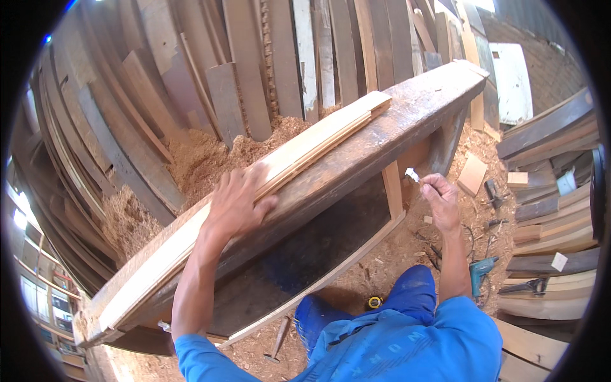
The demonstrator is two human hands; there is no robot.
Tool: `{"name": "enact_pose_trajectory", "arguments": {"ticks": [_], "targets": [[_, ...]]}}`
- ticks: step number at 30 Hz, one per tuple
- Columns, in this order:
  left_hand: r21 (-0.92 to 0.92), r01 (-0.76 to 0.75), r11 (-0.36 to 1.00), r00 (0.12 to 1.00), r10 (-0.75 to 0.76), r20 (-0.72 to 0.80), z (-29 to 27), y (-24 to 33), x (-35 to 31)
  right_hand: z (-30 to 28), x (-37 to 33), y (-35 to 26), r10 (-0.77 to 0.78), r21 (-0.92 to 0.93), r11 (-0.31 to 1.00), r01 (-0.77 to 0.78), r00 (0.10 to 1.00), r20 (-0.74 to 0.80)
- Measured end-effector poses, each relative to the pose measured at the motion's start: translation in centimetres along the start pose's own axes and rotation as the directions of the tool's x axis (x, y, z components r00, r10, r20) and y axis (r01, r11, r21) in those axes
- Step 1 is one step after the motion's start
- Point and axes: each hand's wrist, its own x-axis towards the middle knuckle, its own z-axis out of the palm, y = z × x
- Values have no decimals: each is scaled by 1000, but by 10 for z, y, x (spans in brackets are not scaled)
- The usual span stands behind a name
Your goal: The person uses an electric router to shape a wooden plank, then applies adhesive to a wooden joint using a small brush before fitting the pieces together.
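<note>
A long pale wooden board (331,132) with a stepped edge lies lengthwise on a worn wooden workbench (426,102). My left hand (238,200) rests flat across the board near its middle, fingers stretched and thumb over the near edge. Off to the right, my right hand (440,194) is raised in front of the bench, its fingers pinched around a small thin piece with a white blob (412,174) at its end. Its exact kind is too small to tell. The white end points left, apart from the board.
Many planks (286,57) lean behind the bench above a sawdust heap (261,149). Below the bench is a dark panel (305,254) with a pale wooden edge. A hammer (277,339), a tape measure (375,302) and a teal power drill (482,270) lie on the floor; stacked timber (554,223) stands at right.
</note>
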Motion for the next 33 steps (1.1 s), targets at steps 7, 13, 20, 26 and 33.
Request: {"name": "enact_pose_trajectory", "arguments": {"ticks": [7, 13, 20, 26, 33], "targets": [[-1, -49, 999, 997, 49, -66, 18, -1, 1, 38, -53, -35, -48, -162, 986, 34, 996, -81], [103, -75, 992, 987, 89, -134, 35, -12, 15, -25, -117, -23, 82, -261, 952, -162, 952, -294], [228, -106, 968, 973, 149, -177, 36, -38, 10, -172, -281, -22, -250, -607, 702, -372, 669, -700], [296, -188, 936, 923, 272, -271, 71, -53, 23, -226, -489, -55, -247, -296, 18, -955, 283, -927], [246, -85, 966, 948, 154, -277, 70, -61, 27, -214, -632, -55, -164, 212, -185, -960, -182, -969]]}}
